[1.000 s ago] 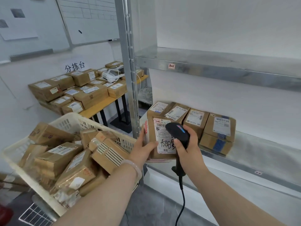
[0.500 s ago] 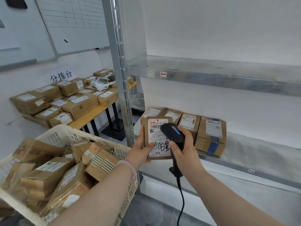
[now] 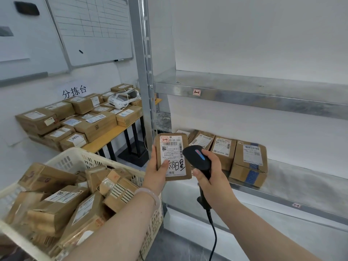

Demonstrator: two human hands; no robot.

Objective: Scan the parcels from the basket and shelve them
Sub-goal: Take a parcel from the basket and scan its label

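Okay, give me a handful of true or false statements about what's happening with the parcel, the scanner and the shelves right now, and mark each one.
1. The left hand holds a parcel with its label facing the camera. True.
2. The right hand holds a cordless scanner. False: a black cable hangs from its handle.
3. The upper shelf carries several parcels. False: no parcels show on it; the shelved boxes sit on the lower shelf.
4. The basket holds parcels. True.
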